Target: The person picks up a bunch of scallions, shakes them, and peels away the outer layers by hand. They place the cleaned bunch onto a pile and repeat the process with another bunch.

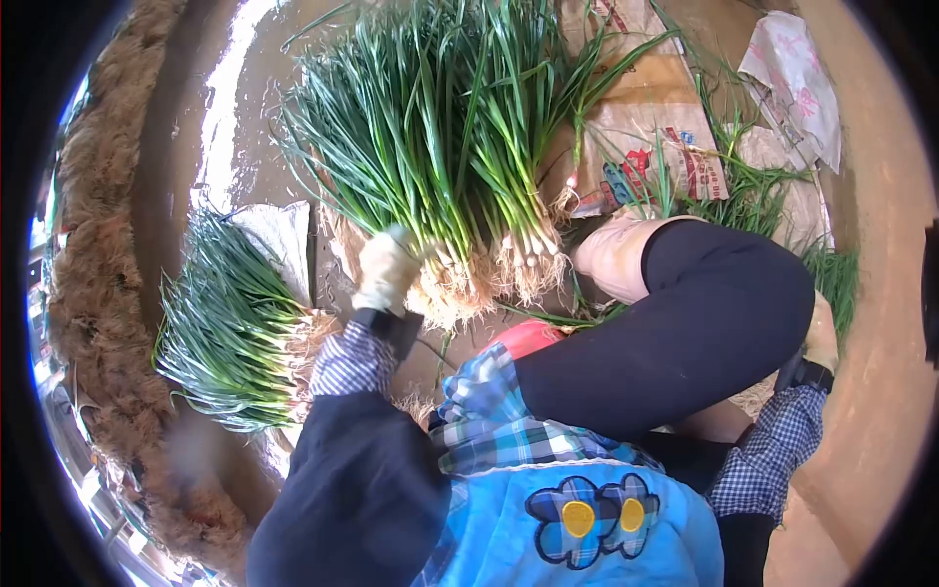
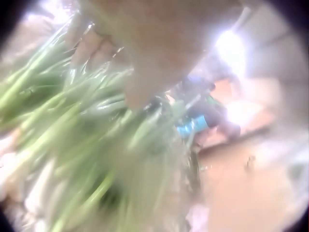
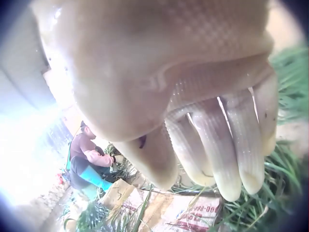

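A large pile of long green stalks with white bulbs and stringy roots, like spring onions (image 1: 411,147), lies at the upper middle of the head view. My gloved left hand (image 1: 384,272) is at the root end of this pile, on its left side. In the left wrist view, that glove (image 2: 149,48) is blurred over the green leaves, and its fingers are mostly hidden. My gloved right hand (image 1: 825,328) is beyond my bent knee at the right, largely out of sight in the head view. The right wrist view shows its fingers (image 3: 222,145) extended loosely, holding nothing.
A smaller bundle of the same greens (image 1: 240,328) lies at the left. Printed sacks (image 1: 650,108) and loose leaves (image 1: 758,196) spread at the right. My bent leg (image 1: 675,323) crosses the middle. Another person (image 3: 89,157) sits farther back in the right wrist view.
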Demonstrator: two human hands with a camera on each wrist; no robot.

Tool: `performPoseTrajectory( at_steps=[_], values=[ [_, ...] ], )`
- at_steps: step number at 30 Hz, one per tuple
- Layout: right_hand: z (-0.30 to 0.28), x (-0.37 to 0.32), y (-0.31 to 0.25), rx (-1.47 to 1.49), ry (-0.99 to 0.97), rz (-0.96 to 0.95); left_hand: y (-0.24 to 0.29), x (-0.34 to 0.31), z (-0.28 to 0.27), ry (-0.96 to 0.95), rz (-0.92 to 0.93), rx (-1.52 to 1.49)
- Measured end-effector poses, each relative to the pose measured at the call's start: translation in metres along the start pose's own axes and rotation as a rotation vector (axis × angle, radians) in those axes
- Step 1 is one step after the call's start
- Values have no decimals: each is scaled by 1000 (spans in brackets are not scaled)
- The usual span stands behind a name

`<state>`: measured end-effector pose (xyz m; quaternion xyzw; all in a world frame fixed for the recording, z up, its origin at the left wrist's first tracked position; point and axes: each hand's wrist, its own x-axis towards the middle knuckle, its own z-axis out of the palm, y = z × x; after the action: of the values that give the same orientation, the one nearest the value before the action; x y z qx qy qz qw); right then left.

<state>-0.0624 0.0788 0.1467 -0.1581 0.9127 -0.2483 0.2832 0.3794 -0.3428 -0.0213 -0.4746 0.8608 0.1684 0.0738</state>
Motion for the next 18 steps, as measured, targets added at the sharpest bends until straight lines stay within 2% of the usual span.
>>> performPoseTrajectory(
  at_steps=[1, 3, 4, 6, 7, 8, 11, 12, 13, 14, 15, 16, 17, 18],
  values=[
    [-4, 0, -3, -36, 5, 4, 15, -14, 5, -98, 85, 132],
    [-7, -6, -13, 101, -27, 39, 21, -24, 36, -261, 177, 74],
    [-13, -11, -18, 171, -36, 54, 2, -11, 79, -365, 129, -26],
    [-51, -20, -9, 171, -8, -99, -12, 7, 83, -399, 133, -70],
    [-73, -40, -17, 148, 118, -91, -1, 4, 39, -361, 149, -193],
    [-95, -66, -25, 124, 250, -73, 10, 8, -4, -516, 28, -254],
    [-154, -153, -14, -5, 510, -61, 49, -15, -142, -386, 226, -477],
    [-168, -178, 5, 40, 599, -35, 48, -29, -156, -125, 311, -711],
    [-178, -206, 15, -238, 613, 79, 68, -29, -183, -53, 66, -1010],
    [-182, -231, 33, -61, 596, 61, 87, -32, -217, -92, 266, -1026],
    [-188, -250, 89, 67, 636, 63, 98, -24, -233, -96, 525, -1047],
    [-167, -275, 60, -146, 651, 185, 124, -22, -250, -89, 642, -954],
    [-167, -290, 100, -116, 596, 173, 153, -24, -269, -74, 758, -866],
    [-160, -303, 128, -57, 581, 354, 195, -14, -287, -55, 732, -679]
  ],
)
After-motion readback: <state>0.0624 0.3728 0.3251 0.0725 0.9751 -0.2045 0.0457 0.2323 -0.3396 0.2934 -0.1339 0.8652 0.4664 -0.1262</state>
